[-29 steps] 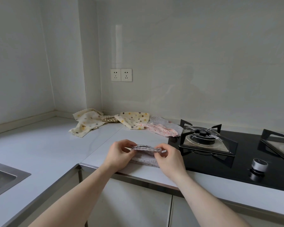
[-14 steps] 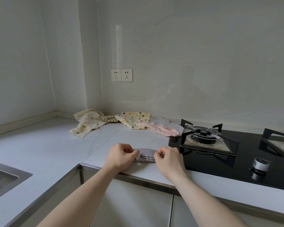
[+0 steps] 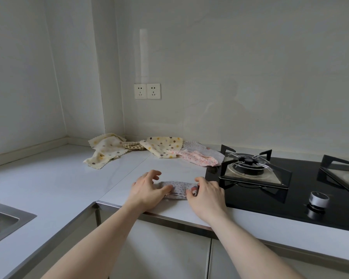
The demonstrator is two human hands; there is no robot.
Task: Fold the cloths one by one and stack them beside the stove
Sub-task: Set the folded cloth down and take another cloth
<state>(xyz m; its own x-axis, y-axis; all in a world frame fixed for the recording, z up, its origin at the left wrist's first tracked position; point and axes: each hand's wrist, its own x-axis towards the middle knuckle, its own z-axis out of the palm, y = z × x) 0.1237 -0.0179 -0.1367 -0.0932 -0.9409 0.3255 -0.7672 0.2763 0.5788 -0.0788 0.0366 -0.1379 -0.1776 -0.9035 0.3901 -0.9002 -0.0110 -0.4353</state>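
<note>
- The step in hand appears to be the finishing of one fold: a grey dotted cloth [image 3: 178, 189], already doubled into a narrow strip, is lying flat on the white counter [image 3: 48, 184] close to its front edge, just beside the black stove [image 3: 302, 190], which is sitting at the cloth's 3 o'clock.
- The left hand [image 3: 147, 188] is resting on the strip's 9 o'clock end; its fingers are spread and only lightly bent, the thumb lying on the fabric, so it is pressing rather than gripping.
- The right hand [image 3: 207, 193] is covering the 3 o'clock end, fingers loosely curved; its thumb is touching the near hem, and whether it is pinching the fabric I cannot tell.
- The unfolded cloths [image 3: 155, 151] are lying in a loose heap at the 12 o'clock side of the strip, well apart from it, against the back wall.
- Judging from this, the next move is calling for either one more fold, end over end, or simply letting go where the strip lies, then reaching toward 12 o'clock for a fresh cloth.
- Nearly all the task is remaining.
</note>
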